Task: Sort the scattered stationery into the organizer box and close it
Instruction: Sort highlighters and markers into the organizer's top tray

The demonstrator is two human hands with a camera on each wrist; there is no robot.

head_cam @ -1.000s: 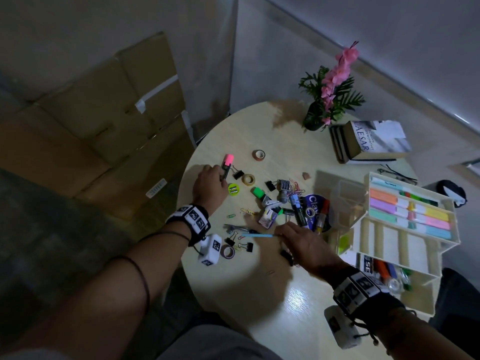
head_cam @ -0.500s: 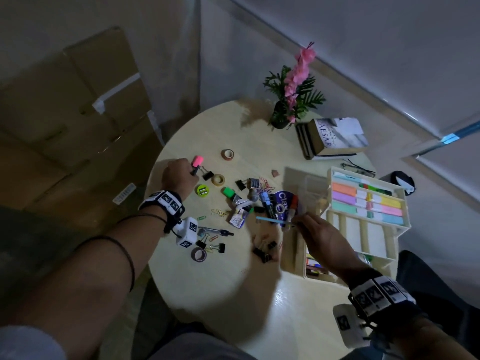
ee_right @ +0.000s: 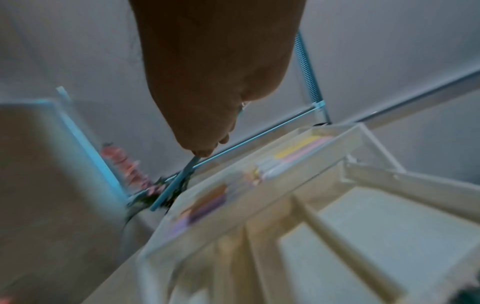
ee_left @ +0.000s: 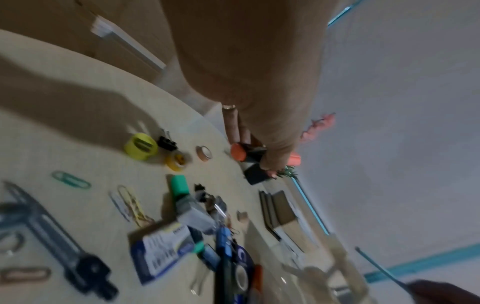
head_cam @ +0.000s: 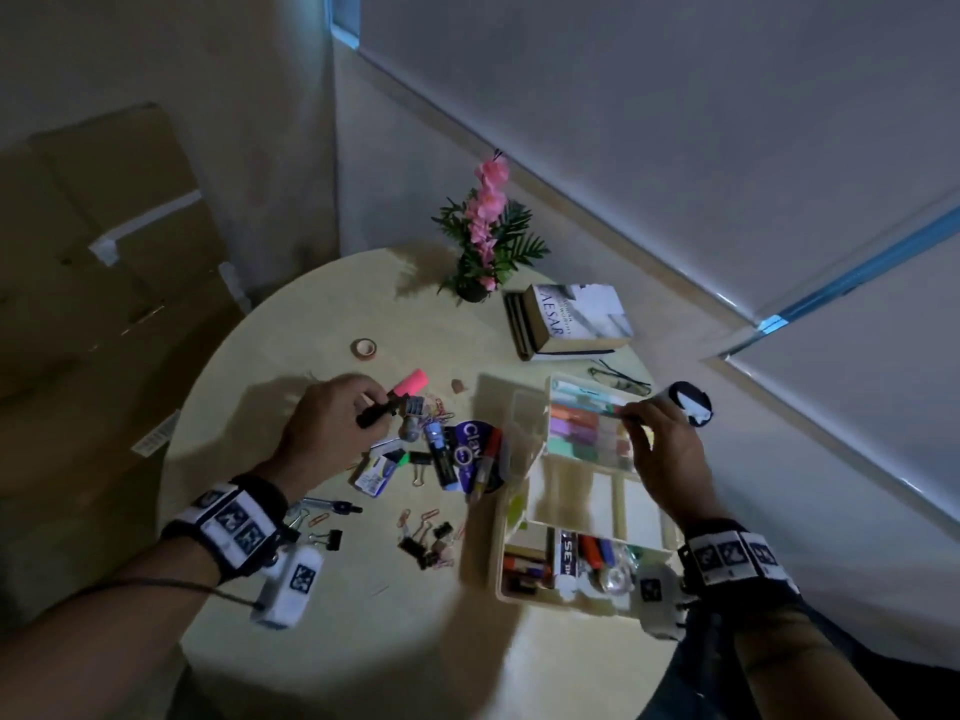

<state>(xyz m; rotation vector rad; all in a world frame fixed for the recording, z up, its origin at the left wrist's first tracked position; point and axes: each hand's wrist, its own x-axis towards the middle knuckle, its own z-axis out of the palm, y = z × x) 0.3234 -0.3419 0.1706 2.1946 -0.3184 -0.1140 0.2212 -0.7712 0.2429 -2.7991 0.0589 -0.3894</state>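
Note:
My left hand (head_cam: pixel 379 405) grips a black highlighter with a pink cap (head_cam: pixel 408 384), lifted just above the pile of scattered stationery (head_cam: pixel 447 454); the left wrist view shows the fingers of the left hand (ee_left: pixel 262 156) curled round the highlighter (ee_left: pixel 239 153). My right hand (head_cam: pixel 631 415) pinches a thin light-blue pen (ee_right: pixel 176 183) over the top tray of the open cream organizer box (head_cam: pixel 545 423), which holds coloured strips. The box's near compartment (head_cam: pixel 500 563) holds markers and small items. Binder clips (head_cam: pixel 421 545), paper clips, a compass (head_cam: pixel 332 506) and a tape roll (head_cam: pixel 364 348) lie loose.
All of this is on a round pale table (head_cam: pixel 337 615). A potted pink flower (head_cam: pixel 483 252), a thick book (head_cam: pixel 571 319) and glasses (head_cam: pixel 618 379) stand at the far side of the table. Cardboard boxes (head_cam: pixel 104 252) are stacked to the left, and walls close off the back and right.
My left hand picked the pink highlighter up off the table and brought it right, over the pile. My right hand carried the blue pen from mid-table to above the organizer's top tray.

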